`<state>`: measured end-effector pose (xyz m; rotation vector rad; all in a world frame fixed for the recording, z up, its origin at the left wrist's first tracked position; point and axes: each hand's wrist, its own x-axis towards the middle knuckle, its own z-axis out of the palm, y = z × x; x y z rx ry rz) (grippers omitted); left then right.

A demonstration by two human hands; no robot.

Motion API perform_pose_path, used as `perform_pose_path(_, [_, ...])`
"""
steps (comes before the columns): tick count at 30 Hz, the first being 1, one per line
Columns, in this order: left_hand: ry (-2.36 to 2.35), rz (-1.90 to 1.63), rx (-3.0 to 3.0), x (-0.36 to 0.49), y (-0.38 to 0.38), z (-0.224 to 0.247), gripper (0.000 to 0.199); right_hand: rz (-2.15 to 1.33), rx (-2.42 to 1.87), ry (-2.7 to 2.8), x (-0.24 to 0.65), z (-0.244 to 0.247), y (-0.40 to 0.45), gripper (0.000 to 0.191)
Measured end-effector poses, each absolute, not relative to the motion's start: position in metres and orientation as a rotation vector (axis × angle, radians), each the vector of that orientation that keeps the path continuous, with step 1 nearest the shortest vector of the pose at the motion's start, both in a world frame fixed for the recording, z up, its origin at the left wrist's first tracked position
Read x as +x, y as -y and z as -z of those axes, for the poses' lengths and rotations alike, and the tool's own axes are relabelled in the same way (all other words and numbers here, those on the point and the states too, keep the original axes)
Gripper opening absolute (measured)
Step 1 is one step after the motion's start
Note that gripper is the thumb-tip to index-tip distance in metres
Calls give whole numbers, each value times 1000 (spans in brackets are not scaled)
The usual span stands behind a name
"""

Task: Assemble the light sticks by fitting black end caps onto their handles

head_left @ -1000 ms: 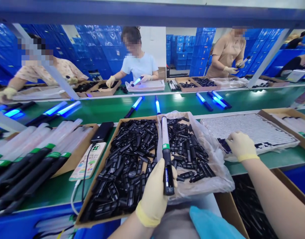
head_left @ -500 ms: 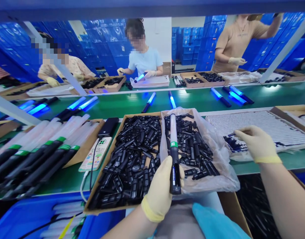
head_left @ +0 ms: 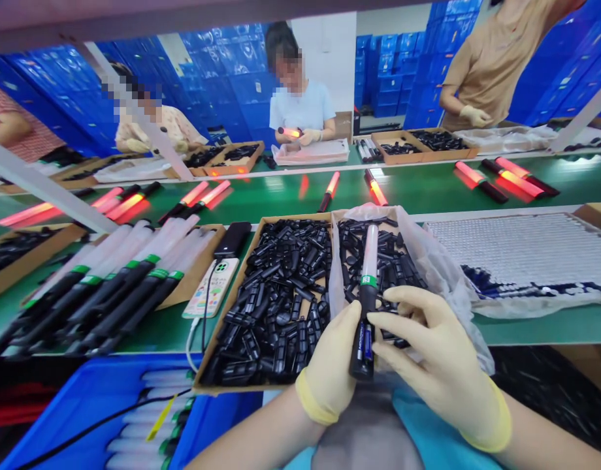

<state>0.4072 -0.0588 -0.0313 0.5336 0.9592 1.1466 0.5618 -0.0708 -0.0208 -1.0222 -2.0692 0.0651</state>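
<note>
My left hand (head_left: 332,362) is closed around the black handle of a light stick (head_left: 370,258) with a clear tube and a green band. The handle's battery compartment faces up, uncovered, with blue-and-white batteries (head_left: 366,341) inside. My right hand (head_left: 435,349) is at the compartment's right side, fingers apart, the fingertips at its edge by the batteries. Below the stick's tube lies a plastic-lined box (head_left: 413,225) of small black plastic parts. Beside it, a cardboard box (head_left: 266,307) holds more of them. To the right is a tray of batteries (head_left: 520,251).
Several unlit light sticks (head_left: 134,267) lie in a box at left, beside a phone (head_left: 212,287) and a power bank (head_left: 233,239) with cables. A blue bin (head_left: 80,391) sits below. Red-lit sticks lie on the green belt (head_left: 276,192); co-workers are across it.
My right hand has come from the battery tray to the stick in my left hand, and another battery now shows in the compartment. The sticks on the belt turned from blue to red.
</note>
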Motion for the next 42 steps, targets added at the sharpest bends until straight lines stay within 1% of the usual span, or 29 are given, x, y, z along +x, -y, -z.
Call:
perform_pose_path(4, [-903,-1122,514,405,57,33,22,-44,-859,2293,561,16,77,22])
perform_pose_path(6, [-859,-1074,507,404,55,33,29,42,-897,2320,567,17,74,27])
perform_pose_path(8, [-862,-1001,470,402,53,34,33,152,-1003,2211,588,19,64,30])
perform_pose_path(10, [-900,-951,424,399,52,35,34,264,-1266,2004,626,20,49,28])
perform_pose_path(11, [-915,-946,411,397,52,35,35,312,-1465,1891,649,21,39,25])
perform_pose_path(13, [-921,-968,420,393,53,35,38,373,-2028,1781,697,25,20,25])
perform_pose_path(14, [-913,-979,434,392,53,35,40,345,-2168,1776,717,30,10,24])
perform_pose_path(16, [-900,-990,457,391,54,35,40,290,-2336,1802,744,43,-7,22])
perform_pose_path(19, [-901,-988,474,391,56,34,38,242,-2438,1877,754,65,-25,23])
perform_pose_path(22, [-900,-970,497,391,57,34,41,218,-2494,1944,750,76,-30,19])
perform_pose_path(24, [-904,-976,498,390,57,34,41,215,-2508,1954,751,77,-28,24])
perform_pose_path(27, [-918,-980,444,390,57,33,35,186,-2493,1978,755,77,-21,28])
perform_pose_path(29, [-916,-972,409,392,56,33,31,142,-2462,2022,757,79,-18,25])
perform_pose_path(32, [-913,-949,404,395,55,34,31,87,-2432,2020,758,83,-18,16])
perform_pose_path(35, [-923,-928,409,397,54,37,33,27,-2406,1936,761,83,-20,18])
perform_pose_path(39, [-925,-932,378,395,54,41,34,-59,-2363,1786,759,63,-15,20])
perform_pose_path(42, [-919,-962,381,396,56,42,35,-38,-2264,1598,729,33,8,19])
